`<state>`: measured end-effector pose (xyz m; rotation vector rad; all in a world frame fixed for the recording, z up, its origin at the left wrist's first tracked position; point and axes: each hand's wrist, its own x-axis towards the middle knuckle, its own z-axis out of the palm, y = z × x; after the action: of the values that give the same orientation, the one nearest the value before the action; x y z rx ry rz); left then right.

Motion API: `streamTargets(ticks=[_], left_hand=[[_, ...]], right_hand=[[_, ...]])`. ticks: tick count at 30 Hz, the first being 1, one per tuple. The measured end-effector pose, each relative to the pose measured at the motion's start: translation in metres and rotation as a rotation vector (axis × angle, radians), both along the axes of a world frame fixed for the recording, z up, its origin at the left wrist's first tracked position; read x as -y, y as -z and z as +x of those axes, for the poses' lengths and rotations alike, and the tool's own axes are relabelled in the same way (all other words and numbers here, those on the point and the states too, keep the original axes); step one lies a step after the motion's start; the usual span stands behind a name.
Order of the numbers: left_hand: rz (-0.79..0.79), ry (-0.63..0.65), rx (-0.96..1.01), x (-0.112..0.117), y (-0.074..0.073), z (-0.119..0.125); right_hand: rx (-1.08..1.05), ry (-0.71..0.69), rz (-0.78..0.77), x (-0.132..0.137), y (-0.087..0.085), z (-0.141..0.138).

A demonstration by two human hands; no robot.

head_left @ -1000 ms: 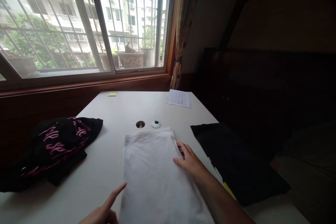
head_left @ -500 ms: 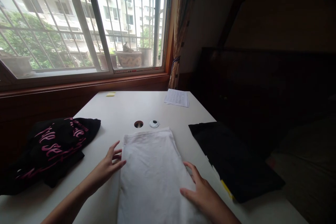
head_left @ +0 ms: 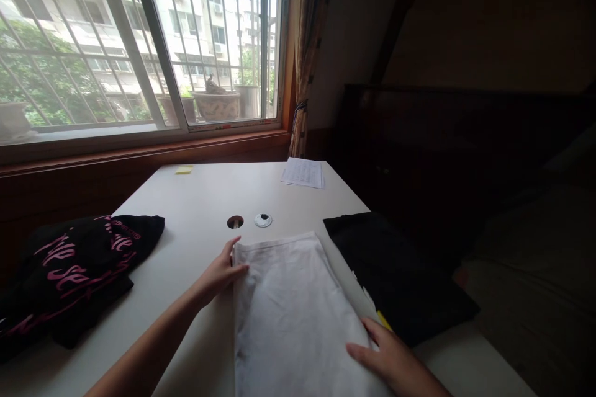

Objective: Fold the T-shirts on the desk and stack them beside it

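Observation:
A white folded cloth [head_left: 293, 316] lies on the table in front of me, its far end a straight folded edge. At its far left corner is my left hand [head_left: 226, 271], thumb on top and the other fingers round the side edge, partly hidden. My right hand [head_left: 384, 350] grips the right edge lower down, the thumb lying over the fabric and fingertips along the side. What kind of garment the cloth is, I cannot tell.
On the white table [head_left: 195, 198] a black garment with pink lettering [head_left: 84, 267] is heaped at left. Dark folded cloth [head_left: 395, 273] lies at right, with something yellow [head_left: 384, 321] at its edge. Papers [head_left: 302, 172], a yellow note [head_left: 184, 170], a cable hole [head_left: 235, 222] and its round cover [head_left: 263, 220] are farther back.
Both hands have closed on the edges of the white cloth, which has shifted to the right and turned slightly. The whole view has swung a little to the right.

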<state>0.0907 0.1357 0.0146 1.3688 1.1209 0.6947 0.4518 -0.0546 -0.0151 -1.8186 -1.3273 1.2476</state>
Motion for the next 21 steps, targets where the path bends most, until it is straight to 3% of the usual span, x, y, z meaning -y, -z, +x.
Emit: streamTargets(ticks=[2, 5, 10, 15, 21], left_hand=[[0.035, -0.005, -0.007, 0.001, 0.005, 0.001], [0.094, -0.032, 0.011, 0.004, 0.013, 0.000], [0.157, -0.034, 0.093, 0.018, 0.015, 0.006], [0.188, -0.022, 0.214, 0.026, -0.003, 0.020], [0.293, 0.003, 0.284, 0.012, -0.035, 0.061]], right_hand=[[-0.053, -0.048, -0.005, 0.003, -0.001, -0.001], [0.005, 0.012, 0.035, 0.004, -0.008, 0.001], [0.252, 0.074, 0.045, 0.002, -0.042, 0.012], [0.341, 0.063, 0.119, 0.000, -0.079, 0.028], [0.358, 0.193, 0.216, -0.003, -0.100, 0.076]])
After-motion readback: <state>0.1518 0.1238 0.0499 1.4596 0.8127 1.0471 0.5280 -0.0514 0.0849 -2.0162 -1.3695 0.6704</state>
